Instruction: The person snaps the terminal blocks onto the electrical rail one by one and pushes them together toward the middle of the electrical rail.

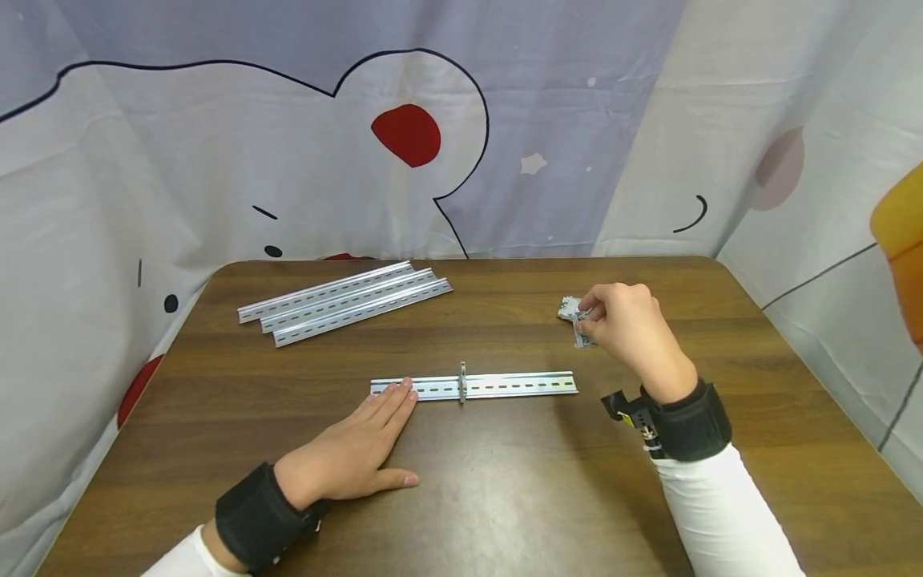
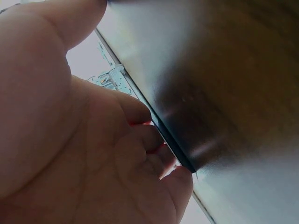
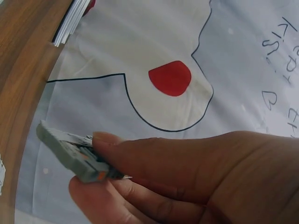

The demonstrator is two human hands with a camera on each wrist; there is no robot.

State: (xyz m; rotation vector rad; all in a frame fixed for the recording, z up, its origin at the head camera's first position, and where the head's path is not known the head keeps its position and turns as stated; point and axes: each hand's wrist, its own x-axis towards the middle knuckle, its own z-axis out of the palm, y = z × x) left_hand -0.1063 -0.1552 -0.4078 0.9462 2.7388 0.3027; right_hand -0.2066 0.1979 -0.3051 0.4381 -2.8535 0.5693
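A slotted metal DIN rail point(image 1: 519, 386) lies crosswise on the table, with a small upright piece point(image 1: 462, 383) seated across it near the middle. My left hand point(image 1: 353, 453) lies flat with its fingertips on the rail's left end, thumb spread toward me. In the left wrist view the palm point(image 2: 74, 140) hides much of the rail. Farther right, my right hand point(image 1: 630, 324) pinches a thin grey terminal block point(image 3: 77, 156) between thumb and fingers. Orange spots show on the block's side in the right wrist view. Small grey pieces point(image 1: 569, 308) lie right beside these fingertips.
Three more slotted rails point(image 1: 346, 300) lie side by side, slanted, at the table's back left. The wooden table point(image 1: 490, 497) ends at a printed curtain point(image 1: 288, 160) behind it. Something yellow and orange point(image 1: 904, 248) hangs at the right edge.
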